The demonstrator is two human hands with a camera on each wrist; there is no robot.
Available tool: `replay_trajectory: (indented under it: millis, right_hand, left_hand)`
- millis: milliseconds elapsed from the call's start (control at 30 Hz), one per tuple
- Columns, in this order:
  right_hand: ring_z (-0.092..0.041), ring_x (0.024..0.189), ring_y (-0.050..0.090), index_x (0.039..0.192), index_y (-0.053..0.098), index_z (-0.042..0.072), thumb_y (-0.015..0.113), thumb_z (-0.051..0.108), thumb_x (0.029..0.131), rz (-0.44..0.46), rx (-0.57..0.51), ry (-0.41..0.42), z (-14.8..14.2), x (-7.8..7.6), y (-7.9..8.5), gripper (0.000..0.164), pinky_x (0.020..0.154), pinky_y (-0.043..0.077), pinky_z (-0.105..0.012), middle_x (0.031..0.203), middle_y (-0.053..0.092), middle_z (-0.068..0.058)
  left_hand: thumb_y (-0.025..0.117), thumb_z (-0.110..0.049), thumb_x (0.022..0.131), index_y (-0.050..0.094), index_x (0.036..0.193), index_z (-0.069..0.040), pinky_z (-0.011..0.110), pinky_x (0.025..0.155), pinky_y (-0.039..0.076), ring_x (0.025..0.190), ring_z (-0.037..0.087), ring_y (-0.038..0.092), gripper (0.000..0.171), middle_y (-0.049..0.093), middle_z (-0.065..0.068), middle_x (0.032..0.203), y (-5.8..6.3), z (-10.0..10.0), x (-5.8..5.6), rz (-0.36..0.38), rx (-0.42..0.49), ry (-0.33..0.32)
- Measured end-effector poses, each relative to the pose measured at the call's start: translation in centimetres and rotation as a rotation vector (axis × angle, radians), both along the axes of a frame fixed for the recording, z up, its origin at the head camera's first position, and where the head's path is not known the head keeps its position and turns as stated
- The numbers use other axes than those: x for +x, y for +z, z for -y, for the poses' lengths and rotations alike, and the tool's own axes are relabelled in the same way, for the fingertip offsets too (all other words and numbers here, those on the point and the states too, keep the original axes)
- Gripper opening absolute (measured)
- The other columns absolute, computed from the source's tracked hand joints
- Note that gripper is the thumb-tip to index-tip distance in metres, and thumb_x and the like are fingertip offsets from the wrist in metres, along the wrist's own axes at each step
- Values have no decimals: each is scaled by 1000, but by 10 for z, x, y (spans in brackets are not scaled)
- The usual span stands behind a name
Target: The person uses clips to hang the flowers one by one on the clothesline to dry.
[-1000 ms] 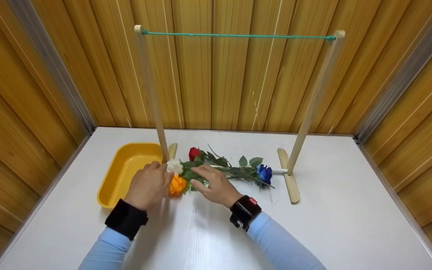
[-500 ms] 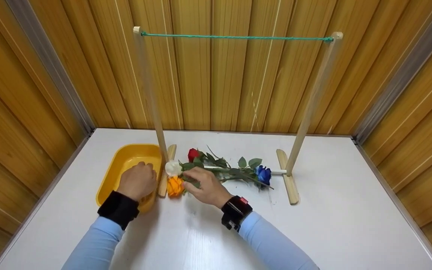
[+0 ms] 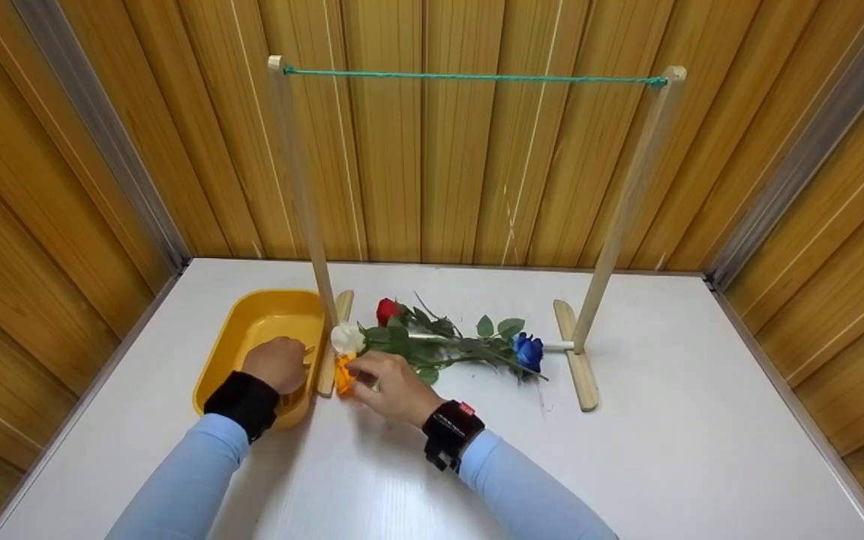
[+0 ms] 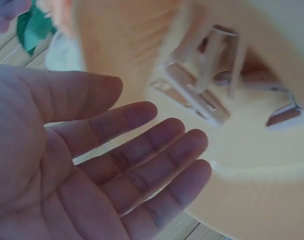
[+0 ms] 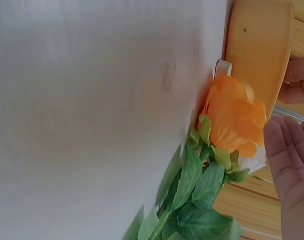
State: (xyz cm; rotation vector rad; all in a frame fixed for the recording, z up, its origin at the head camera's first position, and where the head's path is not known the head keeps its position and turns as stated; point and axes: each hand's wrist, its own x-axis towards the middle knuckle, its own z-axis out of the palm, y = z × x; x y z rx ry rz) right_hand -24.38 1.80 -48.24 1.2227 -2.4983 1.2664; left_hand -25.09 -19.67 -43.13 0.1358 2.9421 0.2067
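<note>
My left hand (image 3: pixel 276 364) reaches down into the yellow basin (image 3: pixel 216 358). In the left wrist view its fingers are extended, with nothing between them and the thumb. Several wooden clothespins (image 4: pixel 194 95) lie on the basin's bottom beyond the fingertips. My right hand (image 3: pixel 394 384) is held over the orange rose (image 5: pixel 234 117), fingers spread beside its bloom and not curled round it. The white rose (image 3: pixel 347 338) lies just behind the orange one, and the red rose (image 3: pixel 387 310) farther back. To the right, a blue rose (image 3: pixel 529 351) points the other way, its stem among the leaves.
Two wooden posts, a left post (image 3: pixel 304 195) and a right post (image 3: pixel 627 202), stand on flat feet, joined by a white bar (image 3: pixel 558 346) low down. A green cord (image 3: pixel 477 76) spans their tops. Wood-panelled walls (image 3: pixel 462 165) enclose the white table (image 3: pixel 672 420).
My left hand has moved left from beside the white and orange roses and down into the basin. The right hand has shifted left, closer over the orange rose.
</note>
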Motion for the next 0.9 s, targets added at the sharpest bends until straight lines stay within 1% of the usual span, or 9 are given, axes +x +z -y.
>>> replay_trajectory:
  millis: [67,200,333,567,667,767,900]
  right_hand:
    - [-17,88,67,119,70,-6,66,-1,93,4,17,-4,3,1,-1,26,80,56,-17,104,71,-18]
    - [-14,89,66,117,72,-4,68,2,94,-13,50,-9,11,2,-4,24,80,53,-11,105,71,-18]
    - [-14,91,66,116,73,-3,67,2,94,-29,64,-15,17,3,-4,24,82,53,-12,105,72,-16]
    - [-16,96,68,114,74,0,67,2,92,-45,77,-22,24,3,-4,23,86,53,-15,106,74,-11]
    - [-15,96,68,114,74,0,68,2,92,-43,82,-27,26,3,-5,23,86,53,-14,106,74,-11]
    - [-14,95,67,113,75,-1,67,2,92,-34,78,-25,26,3,-7,22,85,52,-14,105,74,-11]
    - [-13,92,67,112,75,-2,66,1,92,-22,63,-12,27,2,-8,22,82,52,-12,103,74,-13]
  left_hand:
    - [68,-5,95,70,101,4,43,77,56,72,28,56,12,60,12,82,-3,-1,-1,4,-10,-5]
    - [67,-3,95,70,99,4,45,78,57,73,29,57,9,61,13,82,-9,-2,-4,-7,-30,-27]
    - [68,-1,94,71,98,5,47,79,59,73,29,57,8,62,14,82,-15,0,-7,-31,-47,-60]
    - [67,2,94,71,97,6,49,80,60,74,30,58,7,63,17,84,-20,2,-12,-61,-58,-93]
    - [65,2,95,72,96,6,50,78,60,76,31,61,8,63,18,84,-24,3,-15,-97,-72,-115]
    - [62,2,96,72,95,7,51,77,60,77,33,63,10,63,19,84,-28,4,-17,-118,-85,-127]
    - [61,3,96,72,94,8,53,77,60,80,37,65,12,63,22,84,-32,5,-17,-150,-94,-139]
